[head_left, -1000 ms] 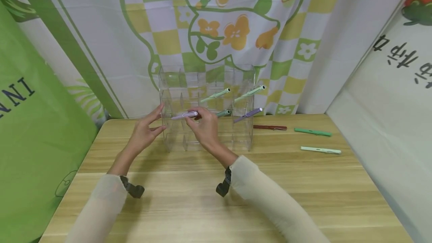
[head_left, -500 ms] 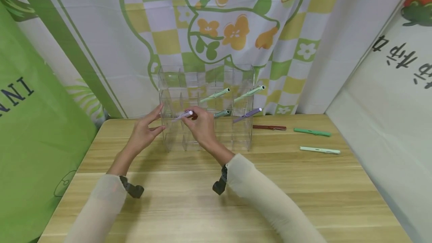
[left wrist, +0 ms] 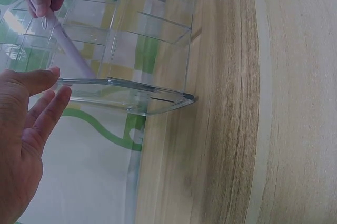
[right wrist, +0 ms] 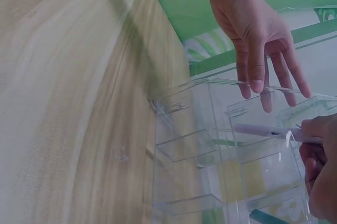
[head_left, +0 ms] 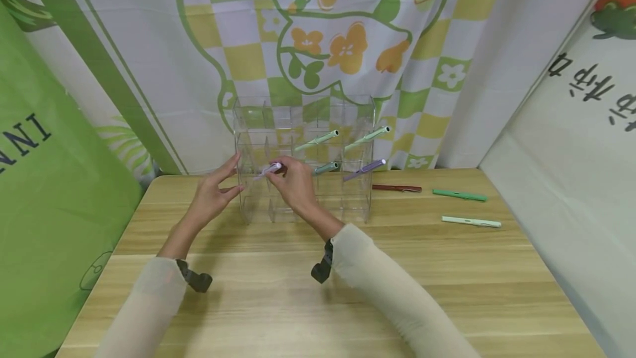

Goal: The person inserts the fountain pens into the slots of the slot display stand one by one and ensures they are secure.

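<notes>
A light purple pen [head_left: 269, 170] is pinched between the thumb and fingers of my right hand [head_left: 294, 183]. The pen slants into a left-hand compartment of a clear plastic pen rack [head_left: 355, 201], as the right wrist view also shows. My left hand [head_left: 211, 195] is at the rack's left side, its fairly straight fingers [right wrist: 283, 74] and thumb touching the side panel. Other pens lean in the rack: a pale green pen [head_left: 316, 141], a second pale green pen [head_left: 366, 138], a grey-green pen [head_left: 326, 168] and a dark purple pen [head_left: 365, 169].
Right of the rack, a dark red pen [head_left: 396, 188], a green pen [head_left: 459, 195] and a mint pen [head_left: 471, 221] lie on the wooden table [head_left: 278, 303]. A patterned curtain [head_left: 343, 10] hangs right behind the rack.
My right hand has moved slightly left with the light purple pen, and the pen now tilts more steeply, reaching into the rack. My left hand has stayed at the rack's side.
</notes>
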`<state>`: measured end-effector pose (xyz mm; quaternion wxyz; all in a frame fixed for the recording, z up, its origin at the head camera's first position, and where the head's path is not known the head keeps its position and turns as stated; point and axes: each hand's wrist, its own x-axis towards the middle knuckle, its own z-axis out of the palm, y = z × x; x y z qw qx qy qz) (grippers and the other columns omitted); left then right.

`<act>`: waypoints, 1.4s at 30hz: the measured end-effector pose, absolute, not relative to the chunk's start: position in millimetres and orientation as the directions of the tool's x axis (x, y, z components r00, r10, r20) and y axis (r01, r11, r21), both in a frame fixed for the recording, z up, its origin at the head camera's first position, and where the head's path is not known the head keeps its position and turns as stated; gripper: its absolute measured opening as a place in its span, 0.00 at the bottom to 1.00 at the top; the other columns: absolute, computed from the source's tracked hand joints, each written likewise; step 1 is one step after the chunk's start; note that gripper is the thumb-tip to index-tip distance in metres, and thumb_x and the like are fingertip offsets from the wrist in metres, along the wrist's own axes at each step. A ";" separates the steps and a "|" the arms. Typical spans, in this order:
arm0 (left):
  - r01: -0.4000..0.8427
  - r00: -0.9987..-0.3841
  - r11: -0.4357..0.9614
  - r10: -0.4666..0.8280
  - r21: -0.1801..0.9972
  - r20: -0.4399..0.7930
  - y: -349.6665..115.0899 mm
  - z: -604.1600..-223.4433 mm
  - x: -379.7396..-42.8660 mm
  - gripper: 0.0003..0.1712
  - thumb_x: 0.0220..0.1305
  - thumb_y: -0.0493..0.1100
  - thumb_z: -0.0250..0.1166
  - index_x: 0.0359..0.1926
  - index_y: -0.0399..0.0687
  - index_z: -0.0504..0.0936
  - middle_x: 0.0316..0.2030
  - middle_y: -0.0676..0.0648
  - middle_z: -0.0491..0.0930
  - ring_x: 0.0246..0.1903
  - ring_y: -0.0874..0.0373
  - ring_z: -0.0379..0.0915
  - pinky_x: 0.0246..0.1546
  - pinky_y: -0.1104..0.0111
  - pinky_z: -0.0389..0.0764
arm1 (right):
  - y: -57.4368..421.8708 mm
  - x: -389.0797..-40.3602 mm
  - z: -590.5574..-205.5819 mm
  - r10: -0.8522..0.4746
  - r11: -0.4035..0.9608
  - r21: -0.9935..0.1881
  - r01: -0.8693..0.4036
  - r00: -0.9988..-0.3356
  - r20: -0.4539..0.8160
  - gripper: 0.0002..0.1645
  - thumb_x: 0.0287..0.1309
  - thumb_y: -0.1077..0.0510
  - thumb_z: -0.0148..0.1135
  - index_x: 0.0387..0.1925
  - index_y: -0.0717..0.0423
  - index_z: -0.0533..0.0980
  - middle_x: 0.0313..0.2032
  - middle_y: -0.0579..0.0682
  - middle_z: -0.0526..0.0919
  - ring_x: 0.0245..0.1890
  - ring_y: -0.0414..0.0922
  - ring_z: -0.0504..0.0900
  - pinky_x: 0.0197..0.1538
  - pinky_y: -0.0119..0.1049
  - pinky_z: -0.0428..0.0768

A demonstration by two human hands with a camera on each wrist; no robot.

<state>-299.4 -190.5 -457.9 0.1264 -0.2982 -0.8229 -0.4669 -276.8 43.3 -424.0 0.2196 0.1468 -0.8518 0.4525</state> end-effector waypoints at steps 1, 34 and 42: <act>0.606 -0.792 0.387 0.373 0.695 0.483 -190.5 -457.6 -299.1 0.49 0.57 0.17 0.71 0.78 0.34 0.65 0.77 0.34 0.63 0.62 0.25 0.75 0.48 0.55 0.90 | 43.5 -277.3 -423.7 -0.057 0.551 -0.705 -0.447 -0.863 0.502 0.13 0.60 0.62 0.78 0.45 0.65 0.87 0.37 0.55 0.92 0.34 0.47 0.90 0.36 0.31 0.89; 0.607 -0.793 0.406 0.374 0.684 0.482 -189.5 -456.5 -296.3 0.49 0.57 0.18 0.72 0.78 0.36 0.65 0.77 0.34 0.64 0.61 0.26 0.76 0.47 0.54 0.90 | 61.8 -264.5 -404.1 -0.057 0.590 -0.668 -0.455 -0.848 0.527 0.26 0.51 0.59 0.85 0.51 0.63 0.87 0.46 0.59 0.91 0.45 0.55 0.90 0.49 0.48 0.91; 0.606 -0.792 0.388 0.380 0.694 0.478 -190.1 -453.4 -295.3 0.48 0.59 0.19 0.71 0.79 0.38 0.65 0.78 0.36 0.63 0.63 0.27 0.75 0.49 0.54 0.91 | 69.0 -254.4 -393.7 -0.080 0.587 -0.596 -0.548 -0.772 0.631 0.27 0.48 0.60 0.87 0.50 0.64 0.87 0.45 0.59 0.91 0.42 0.52 0.90 0.42 0.43 0.92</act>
